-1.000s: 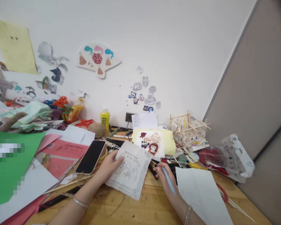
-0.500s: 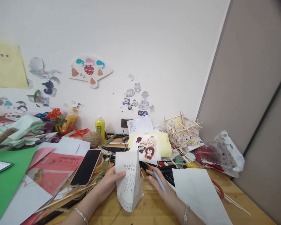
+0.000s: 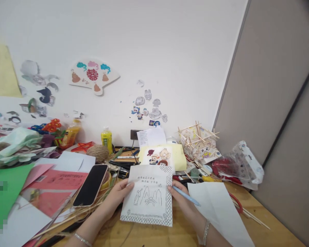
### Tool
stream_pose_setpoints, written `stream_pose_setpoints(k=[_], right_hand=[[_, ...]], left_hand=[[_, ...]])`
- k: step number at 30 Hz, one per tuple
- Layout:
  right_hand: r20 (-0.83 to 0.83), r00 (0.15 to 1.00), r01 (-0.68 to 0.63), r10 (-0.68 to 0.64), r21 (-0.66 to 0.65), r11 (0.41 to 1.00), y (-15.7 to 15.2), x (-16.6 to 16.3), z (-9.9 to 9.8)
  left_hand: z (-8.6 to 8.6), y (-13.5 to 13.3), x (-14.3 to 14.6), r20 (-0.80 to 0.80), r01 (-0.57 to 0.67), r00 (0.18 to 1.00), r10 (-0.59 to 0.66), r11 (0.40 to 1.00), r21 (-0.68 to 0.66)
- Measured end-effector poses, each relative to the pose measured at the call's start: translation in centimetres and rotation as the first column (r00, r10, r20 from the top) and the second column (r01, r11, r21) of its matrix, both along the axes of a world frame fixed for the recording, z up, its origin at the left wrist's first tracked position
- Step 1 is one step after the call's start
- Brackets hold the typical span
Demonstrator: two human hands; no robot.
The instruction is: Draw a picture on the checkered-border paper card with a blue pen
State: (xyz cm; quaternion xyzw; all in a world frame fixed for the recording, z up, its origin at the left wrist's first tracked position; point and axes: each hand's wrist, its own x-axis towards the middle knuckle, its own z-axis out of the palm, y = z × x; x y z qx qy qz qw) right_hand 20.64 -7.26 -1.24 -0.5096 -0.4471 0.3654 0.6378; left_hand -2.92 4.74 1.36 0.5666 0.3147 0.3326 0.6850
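Observation:
A sheet of white paper faces me, tilted up over the wooden table. Black line drawings of mountains, a bridge and a figure fill its middle, with handwriting above and a patterned border. My left hand grips its left edge, thumb in front. My right hand pinches the right edge and also keeps a light blue pen between its fingers, the pen pointing down to the right. The fingers behind the paper are hidden.
Left lie a black-screened phone, a green sheet and red packets. Behind the drawing are colour cartoon pictures, a twine ball and a yellow-green bottle. A blank white sheet and red-handled scissors lie right.
The paper was folded and turned sideways; it is now opened out flat toward me. My right hand has come to its right edge, still with the pen.

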Motion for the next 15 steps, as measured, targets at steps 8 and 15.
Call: stream_pose_setpoints(k=[8, 15], right_hand=[[-0.037, 0.999, 0.037, -0.038, -0.022, 0.999, -0.20, 0.19, 0.27], [-0.113, 0.993, 0.025, -0.022, 0.021, 0.999, 0.02, 0.89, -0.05]], left_hand=[[-0.06, -0.35, 0.27, -0.044, 0.018, 0.999, -0.015, 0.998, 0.059], [-0.45, -0.45, 0.52, -0.094, -0.009, 0.995, 0.024, 0.987, 0.161]])
